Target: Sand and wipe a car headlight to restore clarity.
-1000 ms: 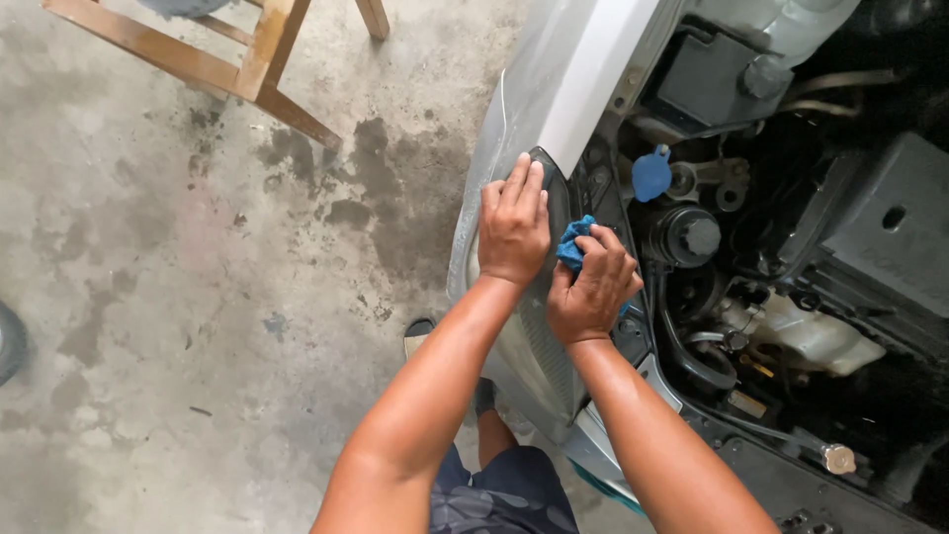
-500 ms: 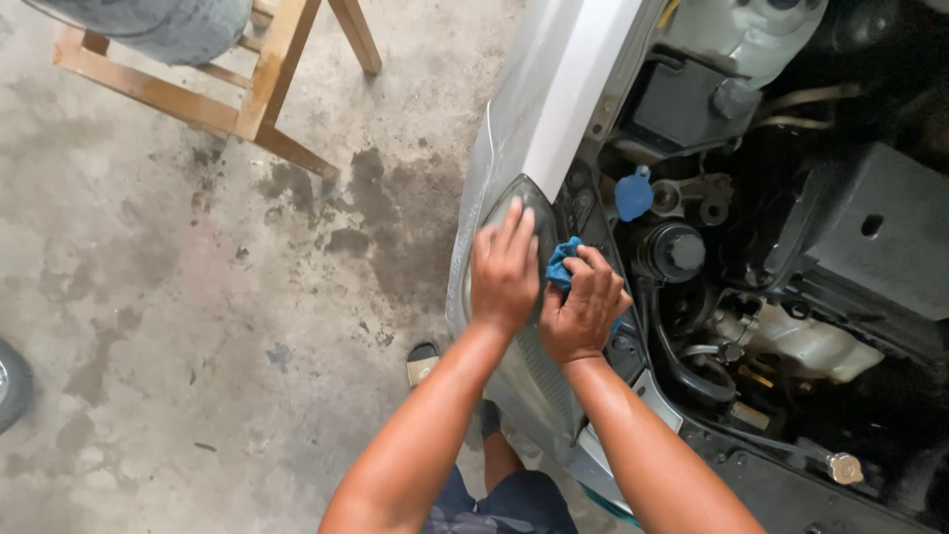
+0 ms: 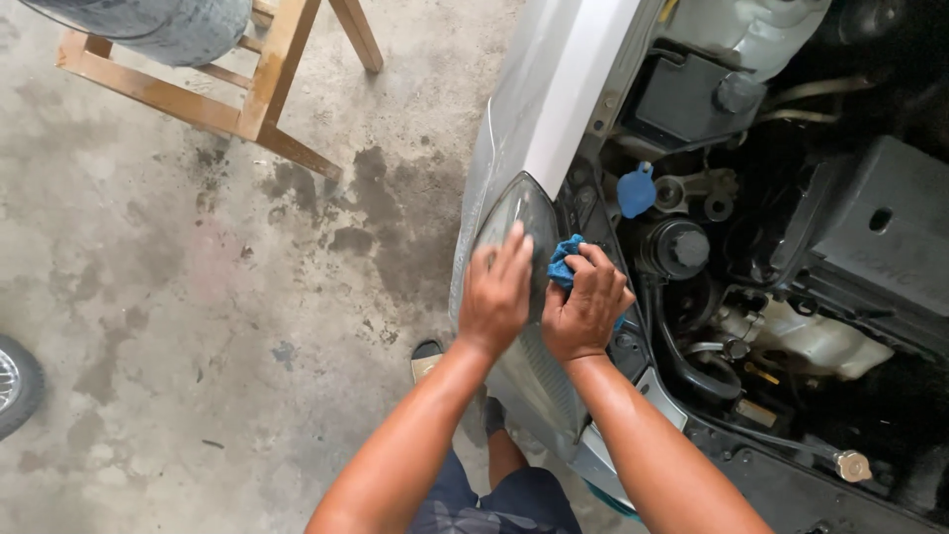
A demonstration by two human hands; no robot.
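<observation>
The right hand (image 3: 585,311) has its grip closed around a bunched blue cloth (image 3: 564,263), fingers curled over it so that only a corner of the fabric shows above the knuckles. The cloth sits at the inner edge of the headlight (image 3: 522,213), where the lens meets the open engine bay. The left hand (image 3: 497,295) lies flat just beside it, fingers together and palm pressed on the lens, holding nothing. The two hands nearly touch, the left on the outer side, the right toward the engine.

The headlight's long axis runs from the person's body up and away along the silver fender (image 3: 554,99), so the uncovered part of the lens lies ahead of both hands, above the fingertips; the left hand is the nearer to it.

Right of the hands are a blue cap (image 3: 636,191), a black round cap (image 3: 677,247) and hoses. On the stained concrete floor (image 3: 198,326) stand a wooden stool (image 3: 267,94) and, at the left edge, a wheel (image 3: 15,384).
</observation>
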